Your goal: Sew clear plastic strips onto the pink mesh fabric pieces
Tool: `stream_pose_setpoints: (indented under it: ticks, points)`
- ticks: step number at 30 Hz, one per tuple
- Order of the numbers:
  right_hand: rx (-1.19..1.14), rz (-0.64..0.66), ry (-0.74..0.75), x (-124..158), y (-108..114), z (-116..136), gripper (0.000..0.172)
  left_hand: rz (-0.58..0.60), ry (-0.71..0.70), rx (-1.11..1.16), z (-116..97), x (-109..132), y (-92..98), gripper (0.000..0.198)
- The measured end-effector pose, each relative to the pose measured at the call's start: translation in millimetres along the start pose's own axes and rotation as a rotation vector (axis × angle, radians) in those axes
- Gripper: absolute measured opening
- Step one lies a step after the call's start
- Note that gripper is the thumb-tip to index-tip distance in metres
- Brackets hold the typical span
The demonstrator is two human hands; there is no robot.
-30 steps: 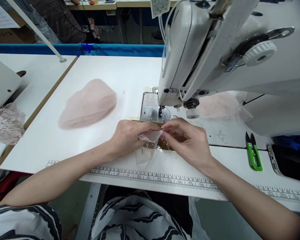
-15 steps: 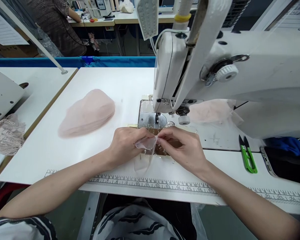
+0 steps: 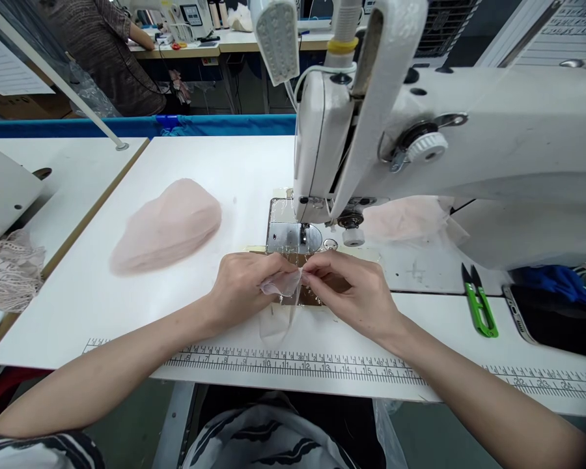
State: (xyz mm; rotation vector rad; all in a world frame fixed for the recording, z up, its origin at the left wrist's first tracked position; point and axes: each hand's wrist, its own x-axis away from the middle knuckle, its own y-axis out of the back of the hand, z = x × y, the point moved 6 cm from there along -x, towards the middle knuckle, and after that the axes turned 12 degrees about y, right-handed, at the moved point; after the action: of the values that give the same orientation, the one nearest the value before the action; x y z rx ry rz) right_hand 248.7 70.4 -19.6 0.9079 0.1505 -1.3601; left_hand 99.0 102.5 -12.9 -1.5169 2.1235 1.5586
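A small piece of sheer pale pink fabric (image 3: 280,284) is pinched between both my hands in front of the sewing machine (image 3: 317,150). My left hand (image 3: 247,280) is closed on its left part, with the thumb on top. Thumb and forefinger of my right hand (image 3: 354,290) grip the fabric's right end, close to the left fingertips. A thin see-through flap hangs below toward the table edge. Just beyond my fingers lie the metal needle plate (image 3: 286,236) and the presser foot (image 3: 304,233); no fabric shows under the foot.
Left of the machine lies a stack of pale pink sheer pieces (image 3: 168,228). More pink fabric (image 3: 405,218) sits behind the needle, under the arm. Green thread snips (image 3: 481,309) and a phone (image 3: 557,319) lie at right. A ruler strip (image 3: 293,363) lines the front edge. Another person (image 3: 107,58) works beyond.
The camera view has shifted slightly, moving the machine a little left in the picture. Both hands keep their pinch on the fabric, with hardly any change in pose.
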Motion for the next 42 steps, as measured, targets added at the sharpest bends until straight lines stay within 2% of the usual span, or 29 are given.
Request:
stream_pose_setpoints:
  ticks: [23, 29, 33, 36, 40, 42]
  points:
    - [-0.006, 0.031, 0.045, 1, -2, 0, 0.012, 0.030, -0.017, 0.014, -1, -1, -1.4, 0.010]
    - [0.040, 0.045, 0.181, 1, -1, 6, 0.015, 0.035, -0.005, 0.045, -1, -2, 1.8, 0.010]
    - [0.153, 0.042, 0.304, 3, -1, 10, 0.013, 0.040, -0.005, 0.060, -2, -2, 2.4, 0.011]
    - [0.229, 0.046, 0.362, 5, 0, 11, 0.014, 0.034, -0.023, 0.048, -2, -1, 1.1, 0.004]
    - [0.373, 0.048, 0.544, 10, 2, 17, 0.021, 0.032, -0.101, 0.043, -5, 3, -0.9, 0.019]
    - [0.447, 0.056, 0.620, 12, 3, 20, 0.022, 0.018, -0.121, 0.026, -6, 4, -0.9, 0.014]
